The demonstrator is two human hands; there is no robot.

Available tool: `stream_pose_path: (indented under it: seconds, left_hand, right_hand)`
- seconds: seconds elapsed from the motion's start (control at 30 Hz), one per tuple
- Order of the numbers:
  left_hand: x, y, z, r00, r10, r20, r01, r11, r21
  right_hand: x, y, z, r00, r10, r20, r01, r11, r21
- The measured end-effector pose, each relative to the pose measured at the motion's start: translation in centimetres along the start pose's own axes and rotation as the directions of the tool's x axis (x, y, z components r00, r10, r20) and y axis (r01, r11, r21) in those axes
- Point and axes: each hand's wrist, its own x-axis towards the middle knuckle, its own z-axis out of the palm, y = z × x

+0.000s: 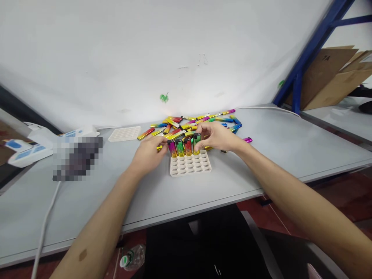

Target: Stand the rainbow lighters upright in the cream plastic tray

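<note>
Your two bare forearms come in from the desk's near edge and meet at a white tray (190,166) near the middle of the desk. Your right hand (218,136) has its fingers closed on the top of the green lighter (197,142), which stands upright at the right end of the tray's far row. Three more lighters (180,147) stand beside it in that row. Your left hand (148,155) rests curled at the row's left end, fingertips against the outermost lighter; I cannot tell whether it grips, since the fingers hide the contact. Just behind the tray lies a loose pile of lighters (190,121). A spare tray (124,134) sits towards the far left, near a white cable (46,221).
</note>
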Motion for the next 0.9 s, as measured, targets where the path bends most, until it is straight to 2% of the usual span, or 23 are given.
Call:
stream_pose_path:
  seconds: [0.23, 0.53, 0.67, 0.8, 0.9]
  left_hand:
    - [0.0, 0.0, 0.1, 1.0, 0.003, -0.014, -0.003, 1.0, -0.002]
    - [0.0, -0.2, 0.2, 0.999, 0.023, -0.025, -0.023, 1.0, -0.002]
    - [0.0, -0.2, 0.2, 0.999, 0.025, -0.03, -0.025, 1.0, -0.003]
    - [0.0, -0.1, 0.1, 0.999, 0.018, -0.037, -0.018, 1.0, -0.006]
    - [-0.1, 0.0, 0.1, 0.999, 0.014, -0.031, -0.014, 1.0, -0.014]
  right_hand:
    - [0.0, 0.1, -0.1, 1.0, 0.001, -0.028, -0.002, 0.998, -0.064]
    - [0.0, 0.0, 0.4, 0.999, 0.036, 0.017, -0.031, 0.974, -0.224]
    - [-0.3, -0.3, -1.1, 0.993, 0.092, 0.069, -0.068, 0.953, -0.294]
    - [-0.9, 0.0, -3.4, 0.983, 0.182, 0.021, -0.168, 0.943, -0.288]
    - [-1.2, 0.5, -4.2, 0.974, 0.217, 0.063, -0.176, 0.903, -0.393]
